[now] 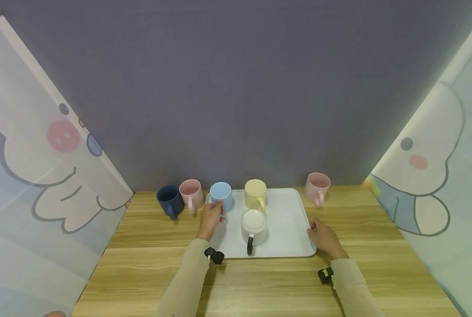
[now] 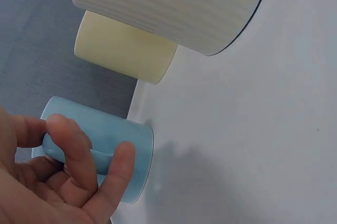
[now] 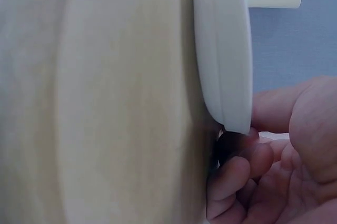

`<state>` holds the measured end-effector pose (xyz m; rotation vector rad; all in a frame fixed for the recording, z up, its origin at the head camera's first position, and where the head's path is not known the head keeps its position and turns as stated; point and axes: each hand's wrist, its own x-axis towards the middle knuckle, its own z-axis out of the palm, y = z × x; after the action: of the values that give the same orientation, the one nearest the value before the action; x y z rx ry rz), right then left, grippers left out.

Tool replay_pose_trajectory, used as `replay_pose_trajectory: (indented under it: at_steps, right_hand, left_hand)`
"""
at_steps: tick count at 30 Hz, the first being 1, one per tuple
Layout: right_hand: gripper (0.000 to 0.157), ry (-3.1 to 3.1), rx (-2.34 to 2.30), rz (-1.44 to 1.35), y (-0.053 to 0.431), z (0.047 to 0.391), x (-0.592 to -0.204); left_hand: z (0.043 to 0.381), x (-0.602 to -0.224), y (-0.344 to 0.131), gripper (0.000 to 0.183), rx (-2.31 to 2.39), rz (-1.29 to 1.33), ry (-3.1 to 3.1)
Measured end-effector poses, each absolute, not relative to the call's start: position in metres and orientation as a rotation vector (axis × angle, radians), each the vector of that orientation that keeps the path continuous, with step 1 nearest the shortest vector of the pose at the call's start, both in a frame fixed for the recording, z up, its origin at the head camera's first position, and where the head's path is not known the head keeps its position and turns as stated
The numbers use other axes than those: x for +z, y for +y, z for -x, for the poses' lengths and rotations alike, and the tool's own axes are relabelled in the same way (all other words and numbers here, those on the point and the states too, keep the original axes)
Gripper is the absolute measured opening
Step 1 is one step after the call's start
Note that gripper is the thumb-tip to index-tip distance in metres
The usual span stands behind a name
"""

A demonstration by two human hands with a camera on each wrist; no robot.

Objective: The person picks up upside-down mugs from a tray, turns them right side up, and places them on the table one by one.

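My left hand [image 1: 212, 216] pinches the handle of a light blue mug [image 1: 221, 193] at the tray's back left corner. In the left wrist view, thumb and fingers wrap that handle [image 2: 79, 153], and the mug stands upright. My right hand [image 1: 325, 237] grips the right edge of the white tray [image 1: 285, 224] near its front corner. The right wrist view has the thumb against the tray's rim [image 3: 226, 66] and curled fingers below, partly hidden. On the tray are a yellow mug [image 1: 255, 196] at the back and a white mug [image 1: 254, 229] with a black handle in front.
Left of the tray stand a dark blue mug [image 1: 170, 200] and a pink mug [image 1: 191, 193], close together. Another pink mug [image 1: 317, 187] is beyond the tray's back right corner. A grey wall [image 1: 236, 97] rises behind the wooden table [image 1: 259, 286]; printed cloths flank both sides.
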<state>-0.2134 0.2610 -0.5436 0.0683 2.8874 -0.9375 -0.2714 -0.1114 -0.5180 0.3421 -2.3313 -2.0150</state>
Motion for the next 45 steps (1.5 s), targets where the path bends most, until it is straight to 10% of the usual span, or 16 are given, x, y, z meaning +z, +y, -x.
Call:
replay_pose_trajectory:
  at_steps: [45]
  right_hand:
    - [0.023, 2.844, -0.946, -0.102, 0.258, 0.212, -0.535]
  left_hand:
    - [0.264, -0.508, -0.121, 0.032, -2.076, -0.335, -2.166]
